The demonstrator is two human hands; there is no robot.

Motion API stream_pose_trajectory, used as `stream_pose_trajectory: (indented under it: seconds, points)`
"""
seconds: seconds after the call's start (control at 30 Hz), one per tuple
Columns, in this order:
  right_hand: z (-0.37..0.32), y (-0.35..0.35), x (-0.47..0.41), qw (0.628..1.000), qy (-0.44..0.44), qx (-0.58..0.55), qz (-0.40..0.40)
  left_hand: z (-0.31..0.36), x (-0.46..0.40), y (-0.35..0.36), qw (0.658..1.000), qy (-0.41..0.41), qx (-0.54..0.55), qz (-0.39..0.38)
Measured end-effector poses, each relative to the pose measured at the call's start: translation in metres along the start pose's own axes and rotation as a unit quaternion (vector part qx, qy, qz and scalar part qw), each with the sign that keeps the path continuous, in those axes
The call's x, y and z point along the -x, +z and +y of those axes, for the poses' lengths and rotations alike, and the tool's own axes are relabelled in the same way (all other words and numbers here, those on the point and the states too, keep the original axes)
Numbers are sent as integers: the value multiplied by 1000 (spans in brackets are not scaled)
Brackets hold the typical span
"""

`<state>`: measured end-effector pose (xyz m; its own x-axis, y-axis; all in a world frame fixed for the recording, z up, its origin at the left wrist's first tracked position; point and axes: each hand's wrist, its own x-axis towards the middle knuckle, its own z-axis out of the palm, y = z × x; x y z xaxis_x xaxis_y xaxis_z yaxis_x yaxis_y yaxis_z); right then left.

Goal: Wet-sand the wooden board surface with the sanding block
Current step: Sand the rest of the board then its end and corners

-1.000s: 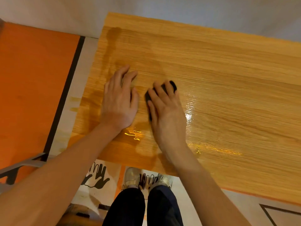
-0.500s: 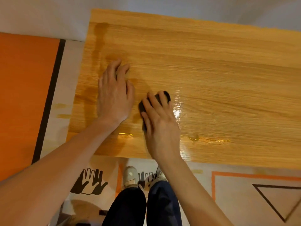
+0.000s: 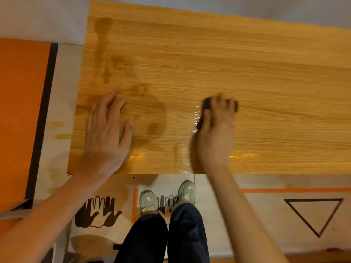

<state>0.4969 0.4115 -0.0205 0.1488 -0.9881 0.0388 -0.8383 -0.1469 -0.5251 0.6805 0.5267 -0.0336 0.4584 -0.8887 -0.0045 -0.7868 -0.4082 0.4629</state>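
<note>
Since half a second ago the right hand (image 3: 214, 133) has carried the sanding block (image 3: 206, 105) well to the right, away from the left hand (image 3: 106, 130), which has stayed planted near the board's left end; the two hands, then almost touching, now stand well apart. Starting at the left, an orange panel (image 3: 19, 111) and a pale strip of floor lie beside the wooden board (image 3: 247, 73), whose left edge is just beyond the left hand. That hand lies flat with its fingers straight, palm down on the wood, most likely to keep the board from sliding under the rubbing. Between the hands the grain shows dark damp patches (image 3: 152, 111) and a glossy wet streak. The right hand is curled over the dark block, fingers draped across its top and pressing it to the surface near the board's middle; it is blurred, so the exact grip is hard to read. Rightward the board runs on, apparently dry, with plenty of open surface for longer strokes. The near edge sits just behind both wrists, above the person's shoes (image 3: 167, 200).
</note>
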Motion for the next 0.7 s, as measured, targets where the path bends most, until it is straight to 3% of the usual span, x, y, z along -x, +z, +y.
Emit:
stream_pose_trajectory:
  seconds: [0.13, 0.23, 0.3, 0.4, 0.5, 0.6, 0.7]
  points:
    - [-62, 39, 49, 986, -130, -27, -101, 4, 2, 4, 999, 4, -30, 14]
    - [-38, 22, 39, 972, -191, -5, -137, 3, 4, 7, 999, 5, -39, 18]
    - [3, -7, 27, 982, -149, 14, -112, 1, 3, 8, 999, 14, -39, 21]
    - [63, -47, 17, 999, 22, -5, -37, -1, 2, 10, 999, 20, -44, 25]
    - [46, -34, 28, 993, 113, -9, 30, -2, 2, 11, 998, 22, -44, 32]
    - [-20, 14, 53, 1000, -2, 9, 24, -2, 3, 11, 998, 25, -42, 39]
    - [-61, 42, 77, 991, -115, -16, -68, -3, 3, 13, 998, 31, -44, 44]
